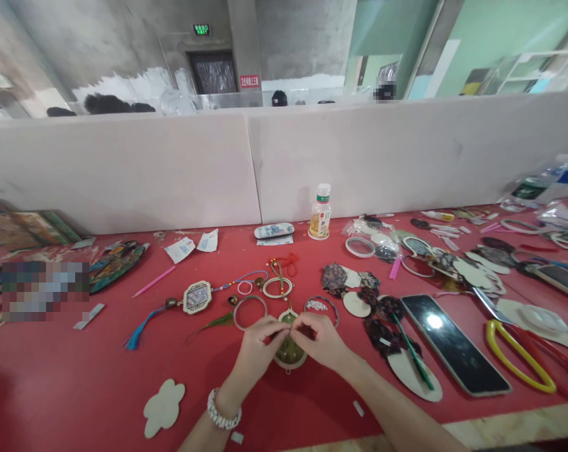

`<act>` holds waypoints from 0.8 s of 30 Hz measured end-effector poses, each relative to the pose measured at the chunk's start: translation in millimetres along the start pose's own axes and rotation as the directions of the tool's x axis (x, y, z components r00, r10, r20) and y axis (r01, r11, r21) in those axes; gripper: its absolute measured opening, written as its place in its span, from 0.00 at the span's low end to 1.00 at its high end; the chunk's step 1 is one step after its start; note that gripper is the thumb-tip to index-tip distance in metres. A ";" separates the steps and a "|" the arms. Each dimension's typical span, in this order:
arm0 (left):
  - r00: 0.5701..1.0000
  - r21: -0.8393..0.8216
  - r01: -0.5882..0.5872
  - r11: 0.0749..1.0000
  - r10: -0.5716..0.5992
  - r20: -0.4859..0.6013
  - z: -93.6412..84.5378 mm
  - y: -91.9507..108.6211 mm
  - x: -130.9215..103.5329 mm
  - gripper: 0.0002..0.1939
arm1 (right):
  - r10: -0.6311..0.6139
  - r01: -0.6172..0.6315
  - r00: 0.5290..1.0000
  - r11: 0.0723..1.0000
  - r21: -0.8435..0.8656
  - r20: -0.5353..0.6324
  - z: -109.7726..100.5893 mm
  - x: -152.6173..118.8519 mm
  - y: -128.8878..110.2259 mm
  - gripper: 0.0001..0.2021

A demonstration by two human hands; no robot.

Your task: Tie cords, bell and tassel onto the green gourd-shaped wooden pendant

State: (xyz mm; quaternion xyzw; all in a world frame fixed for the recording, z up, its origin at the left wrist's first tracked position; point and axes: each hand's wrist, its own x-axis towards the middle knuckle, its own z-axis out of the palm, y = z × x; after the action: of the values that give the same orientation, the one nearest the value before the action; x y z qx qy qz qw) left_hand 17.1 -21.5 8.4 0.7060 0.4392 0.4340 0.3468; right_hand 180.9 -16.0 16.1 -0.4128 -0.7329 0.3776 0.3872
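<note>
The left hand and right hand nearly meet, thumbs and forefingers pinched together; anything between them is too small to tell. Directly beneath this grip, the round green pendant lies on the tabletop, which probably steadies it, leaving both hands free.

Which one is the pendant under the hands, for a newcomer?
On the red tabletop, go to the near centre, where the left hand and right hand meet. Partly under them is a round pendant. Its pale rim encloses a green centre, unlike the hollow ring beside the left hand.
</note>
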 end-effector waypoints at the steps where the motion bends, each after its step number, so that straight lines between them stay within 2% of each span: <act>1: 1.000 0.038 -0.031 0.999 0.031 0.004 -0.2 0.6 -0.3 0.08 | 0.008 -0.008 1.000 1.000 0.005 0.006 -0.1 0.3 0.4 0.05; 5: 0.993 0.186 -0.113 0.976 0.102 0.066 0.9 1.6 -3.0 0.09 | 0.024 -0.024 0.999 1.000 0.014 0.030 -0.2 1.2 2.1 0.04; 9: 0.994 0.241 -0.094 0.966 0.077 0.076 3.4 0.4 -4.7 0.09 | 0.031 -0.033 0.999 0.998 0.053 0.042 0.6 1.4 2.9 0.05; 16: 0.992 -0.036 0.125 0.991 -0.126 -0.025 6.2 -7.9 -1.1 0.06 | 0.047 -0.045 0.999 0.989 0.138 -0.011 -3.0 3.6 1.3 0.03; 20: 0.981 -0.147 0.191 0.970 -0.196 -0.015 6.8 -9.8 -0.1 0.07 | 0.001 0.000 1.000 0.995 0.097 -0.013 -4.9 5.2 2.2 0.08; 24: 0.972 -0.189 0.235 0.953 -0.236 0.020 5.9 -7.4 -0.3 0.08 | -0.053 0.053 0.999 0.997 0.059 -0.003 -4.4 3.8 2.3 0.10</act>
State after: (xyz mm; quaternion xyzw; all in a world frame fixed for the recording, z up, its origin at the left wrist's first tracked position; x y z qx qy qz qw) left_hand 20.1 -19.7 -0.5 0.6116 0.4774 0.4305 0.4612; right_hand 184.0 -10.7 16.9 -0.3820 -0.7316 0.3885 0.4097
